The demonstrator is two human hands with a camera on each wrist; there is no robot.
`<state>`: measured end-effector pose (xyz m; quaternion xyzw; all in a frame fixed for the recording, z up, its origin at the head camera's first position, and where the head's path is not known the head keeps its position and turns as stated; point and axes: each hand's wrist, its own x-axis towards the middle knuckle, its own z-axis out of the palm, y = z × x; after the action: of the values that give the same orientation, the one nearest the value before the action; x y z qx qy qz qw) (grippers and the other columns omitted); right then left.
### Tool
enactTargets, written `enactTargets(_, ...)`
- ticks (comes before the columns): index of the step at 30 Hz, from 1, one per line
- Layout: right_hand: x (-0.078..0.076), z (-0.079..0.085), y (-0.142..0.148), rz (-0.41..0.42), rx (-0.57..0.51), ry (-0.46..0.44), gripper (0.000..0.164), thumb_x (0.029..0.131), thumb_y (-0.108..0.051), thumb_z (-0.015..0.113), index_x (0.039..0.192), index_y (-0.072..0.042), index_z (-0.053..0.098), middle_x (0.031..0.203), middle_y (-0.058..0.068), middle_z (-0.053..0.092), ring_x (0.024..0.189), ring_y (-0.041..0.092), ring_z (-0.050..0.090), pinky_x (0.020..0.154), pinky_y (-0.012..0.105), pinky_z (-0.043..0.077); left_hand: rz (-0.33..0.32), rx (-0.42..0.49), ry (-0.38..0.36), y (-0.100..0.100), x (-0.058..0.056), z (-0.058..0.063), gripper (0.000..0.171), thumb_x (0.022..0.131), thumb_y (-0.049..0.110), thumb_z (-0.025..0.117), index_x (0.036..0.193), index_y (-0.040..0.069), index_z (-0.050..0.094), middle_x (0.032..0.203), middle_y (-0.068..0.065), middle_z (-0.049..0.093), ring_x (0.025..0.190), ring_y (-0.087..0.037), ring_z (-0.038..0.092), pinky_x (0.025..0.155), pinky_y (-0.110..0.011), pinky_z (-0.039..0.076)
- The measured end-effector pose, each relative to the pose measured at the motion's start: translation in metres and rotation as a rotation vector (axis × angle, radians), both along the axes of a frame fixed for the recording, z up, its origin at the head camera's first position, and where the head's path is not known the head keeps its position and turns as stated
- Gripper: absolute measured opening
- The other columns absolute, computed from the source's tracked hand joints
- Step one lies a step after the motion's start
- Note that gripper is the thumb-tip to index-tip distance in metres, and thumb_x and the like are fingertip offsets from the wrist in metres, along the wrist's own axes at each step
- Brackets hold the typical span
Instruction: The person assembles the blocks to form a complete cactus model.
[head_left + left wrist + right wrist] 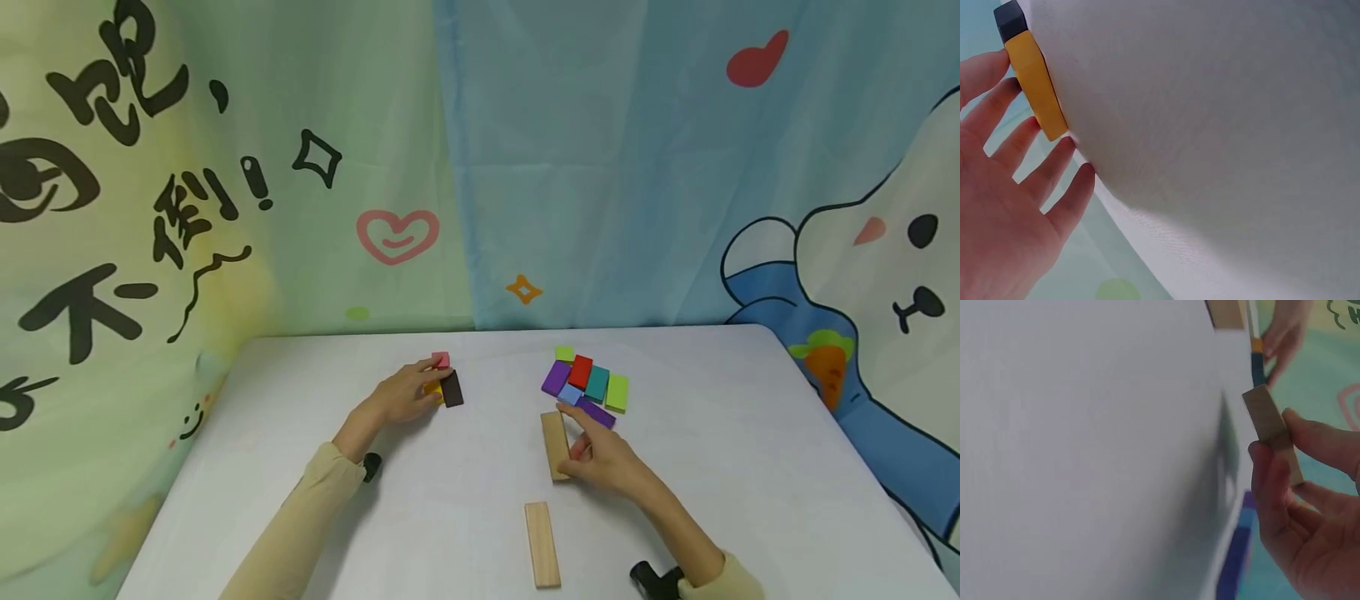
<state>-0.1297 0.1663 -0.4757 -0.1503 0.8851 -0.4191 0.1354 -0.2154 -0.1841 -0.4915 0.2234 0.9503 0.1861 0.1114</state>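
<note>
My right hand (611, 462) pinches a plain wooden block (553, 446) between thumb and fingers. In the right wrist view this block (1266, 415) stands off the table surface, tilted. Over at the far left of the table, my left hand (403, 395) touches a small group of blocks. The left wrist view shows its fairly straight fingers spread, with some tips against a yellow block (1036, 84). A black block (452, 388) adjoins the yellow one, and a pink block (441, 359) sits behind them. The left hand partly hides the yellow block in the head view.
A second wooden block (542, 545) lies nearer the front. Several coloured blocks, among them a red block (580, 372), a teal block (597, 384) and a lime green block (617, 392), lie clustered beyond the right hand. The white table (337, 358) ends at a printed curtain (570, 167).
</note>
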Motion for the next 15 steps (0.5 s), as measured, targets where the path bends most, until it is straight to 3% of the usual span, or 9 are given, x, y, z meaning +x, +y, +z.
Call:
enactTargets(6, -0.001, -0.014, -0.014, 0.098, -0.128, -0.063, 0.078, 0.077, -0.002, 0.081, 0.143, 0.0, 0.04, 0.076, 0.005, 0.06, 0.059, 0.016, 0.054, 0.055, 0.025, 0.047, -0.007, 0.01, 0.009, 0.0, 0.001, 0.001, 0.049, 0.098, 0.02, 0.058, 0.146, 0.016, 0.049, 0.158, -0.012, 0.031, 0.138, -0.04, 0.037, 0.099, -0.06, 0.041)
enactTargets(15, 0.004, -0.015, -0.022, 0.059, -0.156, -0.124, 0.077, 0.075, -0.002, 0.083, 0.138, -0.001, 0.04, 0.082, 0.011, 0.059, 0.057, 0.017, 0.06, 0.055, 0.027, 0.052, 0.006, 0.013, -0.003, 0.001, 0.001, 0.0, 0.049, 0.099, 0.022, 0.058, 0.147, 0.018, 0.049, 0.159, -0.011, 0.03, 0.138, -0.039, 0.036, 0.098, -0.06, 0.041)
